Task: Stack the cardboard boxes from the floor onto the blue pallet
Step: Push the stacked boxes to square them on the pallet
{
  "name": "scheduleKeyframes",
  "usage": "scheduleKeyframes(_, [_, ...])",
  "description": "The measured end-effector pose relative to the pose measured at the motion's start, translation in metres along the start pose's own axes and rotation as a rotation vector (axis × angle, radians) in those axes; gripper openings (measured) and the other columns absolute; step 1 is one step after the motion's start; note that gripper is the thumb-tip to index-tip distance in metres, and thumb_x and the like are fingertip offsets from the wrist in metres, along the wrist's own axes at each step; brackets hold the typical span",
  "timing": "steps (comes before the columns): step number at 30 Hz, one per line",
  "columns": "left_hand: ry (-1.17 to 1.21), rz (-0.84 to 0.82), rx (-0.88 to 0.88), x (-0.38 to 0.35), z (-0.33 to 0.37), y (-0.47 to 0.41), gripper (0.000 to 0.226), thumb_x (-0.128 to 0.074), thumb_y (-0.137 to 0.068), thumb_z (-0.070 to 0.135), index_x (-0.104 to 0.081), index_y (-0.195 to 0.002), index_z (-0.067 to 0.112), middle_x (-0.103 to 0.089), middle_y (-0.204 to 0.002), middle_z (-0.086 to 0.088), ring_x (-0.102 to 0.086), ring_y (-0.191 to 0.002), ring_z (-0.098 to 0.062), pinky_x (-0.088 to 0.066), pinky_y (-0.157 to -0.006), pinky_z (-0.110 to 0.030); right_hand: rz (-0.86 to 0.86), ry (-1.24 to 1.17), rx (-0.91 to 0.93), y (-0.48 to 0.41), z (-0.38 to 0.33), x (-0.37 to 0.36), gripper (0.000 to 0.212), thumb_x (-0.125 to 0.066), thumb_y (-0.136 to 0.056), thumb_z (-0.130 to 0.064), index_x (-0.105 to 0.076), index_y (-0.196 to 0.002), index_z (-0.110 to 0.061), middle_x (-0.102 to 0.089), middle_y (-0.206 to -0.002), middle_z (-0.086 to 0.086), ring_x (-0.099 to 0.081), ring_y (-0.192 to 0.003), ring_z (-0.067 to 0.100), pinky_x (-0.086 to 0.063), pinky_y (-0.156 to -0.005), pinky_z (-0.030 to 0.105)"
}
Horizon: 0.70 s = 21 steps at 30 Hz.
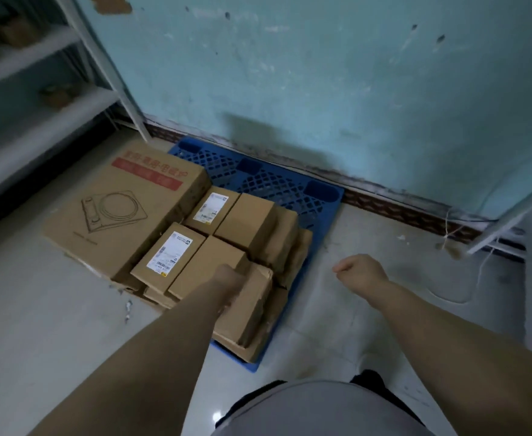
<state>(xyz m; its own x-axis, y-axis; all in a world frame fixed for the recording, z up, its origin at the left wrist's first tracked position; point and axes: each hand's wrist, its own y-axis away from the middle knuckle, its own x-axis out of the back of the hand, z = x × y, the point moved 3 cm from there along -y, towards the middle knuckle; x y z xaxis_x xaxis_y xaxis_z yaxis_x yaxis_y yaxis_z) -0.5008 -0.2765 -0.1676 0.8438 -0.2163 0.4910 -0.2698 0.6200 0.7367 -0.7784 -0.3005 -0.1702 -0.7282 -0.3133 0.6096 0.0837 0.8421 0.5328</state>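
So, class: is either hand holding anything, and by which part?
Right hand: nothing. Left hand is at the near corner of a small box; fingers hidden, so a hold cannot be told.

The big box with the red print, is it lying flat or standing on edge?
Lying flat: the big box shows its wide printed face upward, beside the small boxes.

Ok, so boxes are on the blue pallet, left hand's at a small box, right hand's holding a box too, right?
No: the head view shows the right hand holding nothing, curled over the floor. Boxes are on the blue pallet, and the left hand is at a small box.
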Motion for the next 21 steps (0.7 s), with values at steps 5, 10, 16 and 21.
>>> scheduleKeyframes(5, [0.083,0.101,0.146,-0.029,0.026,0.002,0.030,-0.050,-0.095,0.015,-0.047,-0.122,0.002,-0.055,-0.104,-0.016,-0.050,-0.074,-0.023,-0.039,-0.051,-0.029,-0.165,0.190,-0.017,-0.071,0.002,0.060,0.031,-0.053,-0.094,-0.015,-0.064,-0.122,-0.007,-0.062,-0.127,0.010,-0.058,-0.115,0.027,-0.047,-0.097,0.031])
scheduleKeyframes(10, [0.147,0.171,0.167,-0.060,0.051,-0.002,0.021,-0.051,-0.093,0.016,-0.050,-0.112,0.008,-0.057,-0.097,-0.015,-0.054,-0.079,-0.028,-0.040,-0.067,-0.033,-0.315,0.350,0.088,-0.127,-0.046,0.056,0.032,-0.048,-0.098,-0.015,-0.062,-0.127,-0.009,-0.058,-0.132,0.009,-0.053,-0.121,0.028,-0.044,-0.103,0.033])
scheduleKeyframes(16, [0.276,0.192,0.234,-0.071,0.064,-0.039,0.023,-0.052,-0.092,0.016,-0.044,-0.071,0.022,-0.057,-0.087,-0.012,-0.053,-0.078,-0.026,-0.043,-0.066,-0.033,-0.440,0.453,0.165,-0.183,-0.091,0.018,0.028,-0.052,-0.096,-0.017,-0.065,-0.118,-0.005,-0.062,-0.121,0.012,-0.057,-0.112,0.029,-0.048,-0.098,0.038])
scheduleKeyframes(21, [0.331,0.143,0.341,-0.081,0.074,-0.076,0.024,-0.049,-0.093,0.017,-0.040,-0.073,0.007,-0.039,-0.065,-0.004,-0.036,-0.056,-0.017,-0.028,-0.049,-0.024,-0.475,0.561,0.134,-0.243,-0.097,0.013,0.028,-0.052,-0.094,-0.018,-0.067,-0.112,-0.003,-0.065,-0.116,0.015,-0.060,-0.106,0.031,-0.051,-0.093,0.038])
